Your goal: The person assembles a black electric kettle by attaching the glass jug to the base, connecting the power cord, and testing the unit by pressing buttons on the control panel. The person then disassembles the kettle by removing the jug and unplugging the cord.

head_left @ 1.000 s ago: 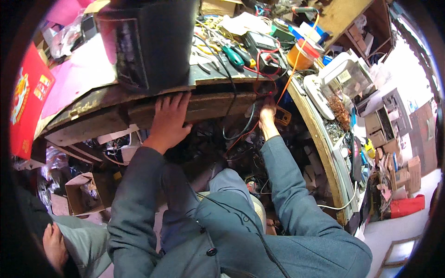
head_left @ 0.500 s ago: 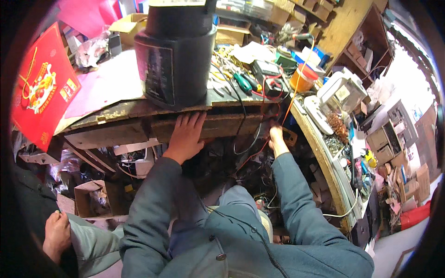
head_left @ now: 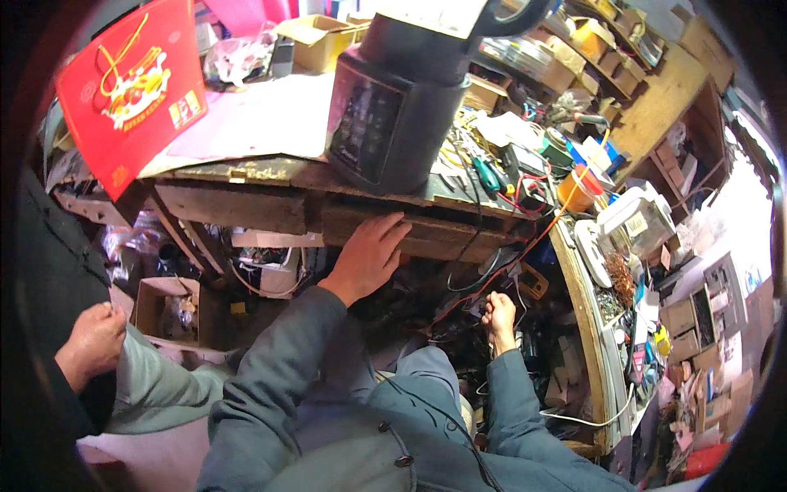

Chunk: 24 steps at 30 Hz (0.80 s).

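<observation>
My left hand [head_left: 369,258] lies with its fingers stretched out against the front of a worn wooden drawer [head_left: 426,234] under the bench top. Curled into a loose fist, my right hand [head_left: 499,314] hangs in the dark space below the bench, apart from the drawer. Whatever its fingers hold, if anything, cannot be made out. Thin cables [head_left: 467,289] dangle close by it. Above my left hand, a large black plastic container with a handle [head_left: 393,123] stands at the bench edge.
Green-handled pliers [head_left: 487,175], an orange tub [head_left: 580,190] and other tools crowd the bench. A red gift bag [head_left: 135,94] stands at left. An open cardboard box [head_left: 168,307] is below. Another person's hand [head_left: 92,338] rests at far left. A cluttered side bench [head_left: 586,328] runs along the right.
My right hand has drawn back and down from the drawer's right end and is curled. My left hand stays on the drawer front. The view has shifted, moving the bench rightward.
</observation>
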Tool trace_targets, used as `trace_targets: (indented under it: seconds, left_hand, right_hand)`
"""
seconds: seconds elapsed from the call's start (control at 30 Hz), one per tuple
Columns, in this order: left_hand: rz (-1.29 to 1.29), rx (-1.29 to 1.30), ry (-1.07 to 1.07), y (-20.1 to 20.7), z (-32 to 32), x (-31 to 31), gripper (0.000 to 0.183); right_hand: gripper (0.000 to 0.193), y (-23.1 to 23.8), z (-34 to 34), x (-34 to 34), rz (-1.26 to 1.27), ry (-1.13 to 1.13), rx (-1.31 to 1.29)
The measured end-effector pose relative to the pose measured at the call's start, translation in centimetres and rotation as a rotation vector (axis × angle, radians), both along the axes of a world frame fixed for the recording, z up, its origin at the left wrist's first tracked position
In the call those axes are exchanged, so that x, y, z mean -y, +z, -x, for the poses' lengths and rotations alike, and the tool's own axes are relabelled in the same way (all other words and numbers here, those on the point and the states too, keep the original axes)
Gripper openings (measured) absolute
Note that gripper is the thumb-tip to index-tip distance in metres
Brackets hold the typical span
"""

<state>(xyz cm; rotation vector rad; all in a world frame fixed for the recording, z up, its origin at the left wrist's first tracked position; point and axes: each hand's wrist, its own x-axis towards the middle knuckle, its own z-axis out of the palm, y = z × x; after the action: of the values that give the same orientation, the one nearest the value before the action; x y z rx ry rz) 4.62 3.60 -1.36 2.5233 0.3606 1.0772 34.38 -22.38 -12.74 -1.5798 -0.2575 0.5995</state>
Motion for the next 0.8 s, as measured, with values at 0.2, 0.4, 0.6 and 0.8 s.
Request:
trace_targets:
  seconds: [0.2,0.4,0.6,0.8]
  left_hand:
    - [-0.196,0.352,0.296,2.8,1.4,0.4,0.045]
    - [-0.179,0.390,0.366,4.2,1.7,-0.3,0.045]
    - [-0.134,0.378,0.350,4.2,1.7,-0.5,0.050]
    - [-0.153,0.300,0.337,5.7,2.3,-0.5,0.057]
  right_hand:
    - [0.016,-6.5,4.4,2.3,0.249,0.136,0.042]
    - [0.025,-11.2,12.4,2.9,0.660,0.426,0.716]
    - [0.032,-10.0,12.4,2.3,0.671,0.541,0.786]
    - [0.032,-9.8,12.9,2.2,0.702,0.526,0.789]
